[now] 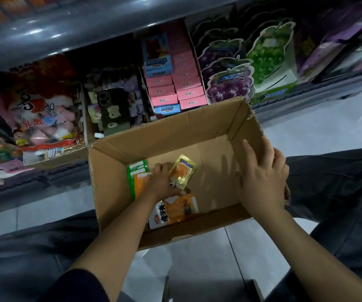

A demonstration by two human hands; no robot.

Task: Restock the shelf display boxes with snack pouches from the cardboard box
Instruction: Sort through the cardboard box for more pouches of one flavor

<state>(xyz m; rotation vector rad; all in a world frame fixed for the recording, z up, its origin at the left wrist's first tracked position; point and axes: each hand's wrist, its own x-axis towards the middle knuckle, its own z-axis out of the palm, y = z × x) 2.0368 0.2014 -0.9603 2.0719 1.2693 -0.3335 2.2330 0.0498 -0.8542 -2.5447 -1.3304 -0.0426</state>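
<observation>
The left hand (161,182) is down in the box (114,171), fingers curled on a gold pouch (183,171); the right hand (263,179) lies nearly flat on the box's right wall, fingers spread, steadying it; the thin pouch could slip from so light a hold, or the box could tip if that wall gives; I count four pouches: one gold, one green (135,171), two orange (175,211), all on the box floor.
</observation>
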